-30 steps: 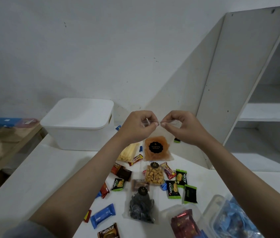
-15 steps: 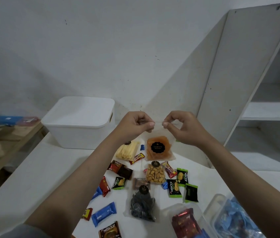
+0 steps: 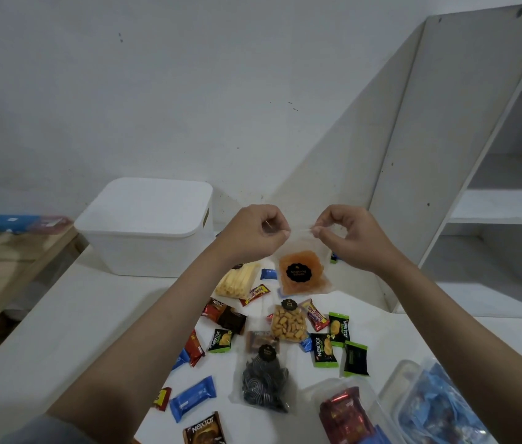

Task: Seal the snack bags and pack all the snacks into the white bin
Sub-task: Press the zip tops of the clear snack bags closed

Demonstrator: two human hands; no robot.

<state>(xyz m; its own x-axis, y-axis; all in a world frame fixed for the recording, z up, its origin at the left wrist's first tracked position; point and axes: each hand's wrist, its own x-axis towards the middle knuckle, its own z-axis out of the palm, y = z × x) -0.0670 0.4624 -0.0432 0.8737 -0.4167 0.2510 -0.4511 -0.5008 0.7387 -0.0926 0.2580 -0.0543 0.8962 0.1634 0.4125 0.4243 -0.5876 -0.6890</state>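
A clear bag of orange snack (image 3: 299, 272) with a black round label hangs in the air above the table. My left hand (image 3: 258, 230) pinches its top edge at the left and my right hand (image 3: 344, 232) pinches it at the right. The white bin (image 3: 147, 227) stands at the back left with its lid on. On the white table (image 3: 61, 318) below lie a bag of yellow sticks (image 3: 237, 280), a bag of small tan pieces (image 3: 288, 323), a bag of dark spiral snacks (image 3: 264, 379) and several small wrapped snacks.
Two clear plastic containers (image 3: 413, 408) with red and blue sweets stand at the front right. A white shelf unit (image 3: 464, 155) rises on the right. A wooden bench (image 3: 0, 264) with a blue packet sits at the far left.
Both hands stay pinching the bag's top edge; they have drawn slightly apart along it. The view has shifted a little.
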